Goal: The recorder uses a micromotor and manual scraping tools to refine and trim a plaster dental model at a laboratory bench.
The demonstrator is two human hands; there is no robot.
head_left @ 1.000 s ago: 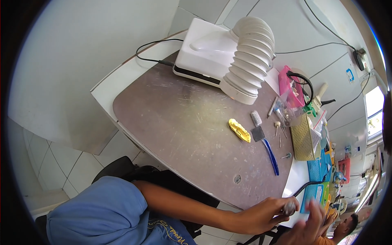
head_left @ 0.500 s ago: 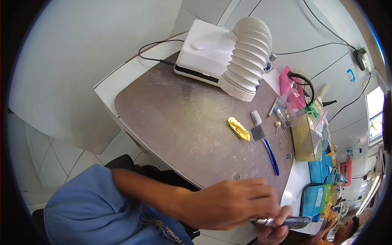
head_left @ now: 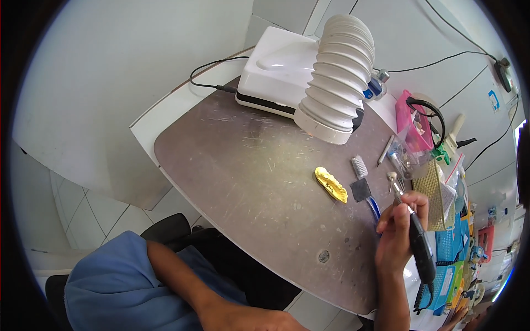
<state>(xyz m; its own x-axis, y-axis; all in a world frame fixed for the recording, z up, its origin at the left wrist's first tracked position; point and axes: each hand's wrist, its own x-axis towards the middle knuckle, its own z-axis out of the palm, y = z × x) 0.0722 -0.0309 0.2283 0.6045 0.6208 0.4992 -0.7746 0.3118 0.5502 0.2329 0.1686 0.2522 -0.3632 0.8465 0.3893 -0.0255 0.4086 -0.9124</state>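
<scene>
Grey and scuffed, the tabletop [head_left: 248,182] stands against a white wall, its right end crowded with small tools. At that end the right hand [head_left: 397,231] has its fingers [head_left: 417,201] pinched around a black rotary handpiece [head_left: 417,243], held like a pen, bur tip pointing up and away. Just left of it lie a yellow dental cast [head_left: 330,185], a small dark pad [head_left: 360,190] and a white brush [head_left: 359,166]. Farther back sits a white suction unit [head_left: 279,71] with a ribbed hose [head_left: 337,71]. The left hand [head_left: 248,320] rests at the lower edge; its fingers cannot be made out.
</scene>
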